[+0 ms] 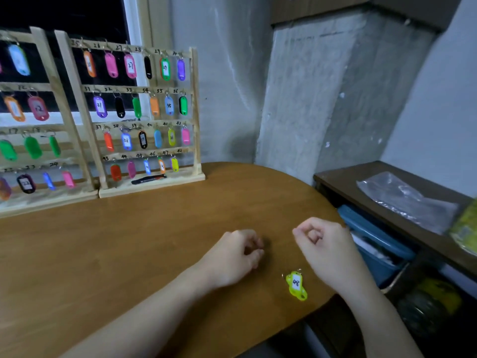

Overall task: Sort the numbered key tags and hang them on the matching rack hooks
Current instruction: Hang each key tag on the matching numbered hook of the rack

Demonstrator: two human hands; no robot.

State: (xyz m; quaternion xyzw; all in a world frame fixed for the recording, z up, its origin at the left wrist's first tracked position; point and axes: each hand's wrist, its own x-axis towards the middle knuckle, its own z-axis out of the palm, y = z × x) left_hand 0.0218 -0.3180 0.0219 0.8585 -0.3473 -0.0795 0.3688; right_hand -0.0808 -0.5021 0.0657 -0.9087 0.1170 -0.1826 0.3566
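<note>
- The left hand (232,257) rests on the desk (129,254), its fingers (254,250) curled inward with the tips close together; the view is too blurred to tell whether they pinch anything small.
- The right hand (325,244) hovers just right of the left, thumb and forefinger tips touching in a small ring, the other fingers curled; nothing shows between them.
- A yellow-green key tag (296,285) marked 48 lies flat on the desk at its near right edge, between the two wrists and nearer the right one, touched by neither hand. A small metal ring shows at its far end.
- At the far left of the desk stands a wooden rack (147,120), upright, with four rows of numbered hooks running from 25 to 48. Coloured tags hang from most hooks; the hook under 48, at the right end of the bottom row, carries none.
- A second rack (41,125) stands touching the first on its left, also hung with tags, and is partly cut off by the frame edge.
- A dark flat strip (148,179) lies on the base of the first rack.
- To the right of the desk is a dark shelf (343,177) bearing a clear plastic bag (402,200), with a blue bin (371,236) below it.
</note>
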